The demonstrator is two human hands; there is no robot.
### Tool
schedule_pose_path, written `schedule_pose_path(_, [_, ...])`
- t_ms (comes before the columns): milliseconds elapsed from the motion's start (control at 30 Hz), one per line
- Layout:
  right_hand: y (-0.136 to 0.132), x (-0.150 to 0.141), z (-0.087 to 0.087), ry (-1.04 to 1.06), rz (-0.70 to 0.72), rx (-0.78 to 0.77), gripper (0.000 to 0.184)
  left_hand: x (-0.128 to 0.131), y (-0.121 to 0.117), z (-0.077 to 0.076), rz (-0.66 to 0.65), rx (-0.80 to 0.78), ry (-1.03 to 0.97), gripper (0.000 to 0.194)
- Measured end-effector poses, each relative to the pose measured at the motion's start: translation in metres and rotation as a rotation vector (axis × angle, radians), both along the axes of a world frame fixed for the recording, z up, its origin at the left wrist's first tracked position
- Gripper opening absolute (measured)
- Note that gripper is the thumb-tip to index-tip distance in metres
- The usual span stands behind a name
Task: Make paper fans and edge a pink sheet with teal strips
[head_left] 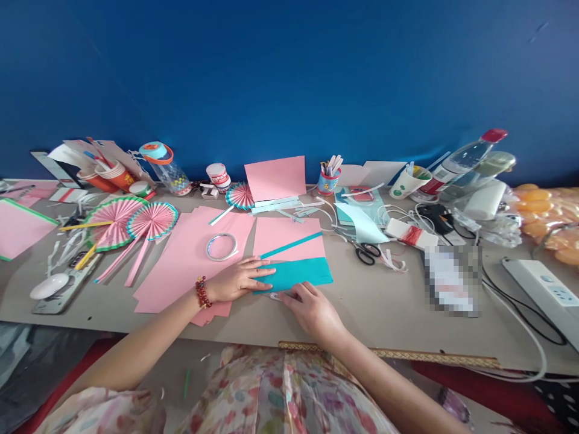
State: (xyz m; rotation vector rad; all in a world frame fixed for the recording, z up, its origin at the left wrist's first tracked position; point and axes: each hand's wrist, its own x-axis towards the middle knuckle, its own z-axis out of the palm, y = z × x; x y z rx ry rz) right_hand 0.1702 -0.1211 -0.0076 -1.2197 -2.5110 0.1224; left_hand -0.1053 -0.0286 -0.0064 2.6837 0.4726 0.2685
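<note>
Teal sheet (298,274) lies on the table (375,313) between the hands. The left hand (235,283) is flat, fingers extended, closed on nothing; its fingers cover the sheet's left end. The right hand (312,307) is curled at the near edge. A small white item (274,296) at its thumb is mostly hidden; whether the fingers grip it cannot be told. Right of the right hand, one object (453,280) is blurred beyond identification.

Counts: one teal strip (292,245) on one pink sheet (280,232), beyond the fingertips; one tape roll (208,247), beyond the left hand; one pair of scissors (368,252), beyond and right of the right hand; three pleated fans (152,220), beyond and left of the left hand, the farthest partly covered by an upright pink card (275,179). Stacked pink sheets (190,253) beside the left wrist overlap; their number cannot be told.
</note>
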Motion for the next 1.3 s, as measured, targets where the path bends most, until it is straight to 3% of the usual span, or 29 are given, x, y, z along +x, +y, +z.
schedule_pose_path(500, [-0.003,-0.012,-0.001,0.019,0.032,0.015,0.02,0.0,0.0,-0.001,0.001,-0.011,0.003,0.042])
schedule_pose_path(633, [-0.008,-0.009,0.005,0.06,0.111,-0.044,0.021,0.0,0.0,0.002,0.01,-0.04,-0.003,0.043])
schedule_pose_path(767, [-0.005,0.027,0.015,0.143,0.107,-0.058,0.032,0.0,-0.002,0.007,0.028,-0.07,-0.022,0.037])
schedule_pose_path(933, [0.005,0.108,0.015,0.135,-0.243,0.078,0.037,0.011,-0.017,0.013,0.213,-0.024,-0.053,0.021])
schedule_pose_path(1067, [0.005,0.154,0.005,0.033,-0.403,0.128,0.034,0.027,-0.035,0.015,0.375,0.056,-0.028,0.024])
schedule_pose_path(1167, [0.006,0.161,0.002,0.027,-0.414,0.145,0.032,0.035,-0.044,0.015,0.455,0.046,-0.02,0.011])
schedule_pose_path(1300, [0.017,0.137,0.01,0.101,-0.334,0.115,0.029,0.041,-0.05,0.017,0.503,0.017,-0.027,0.013])
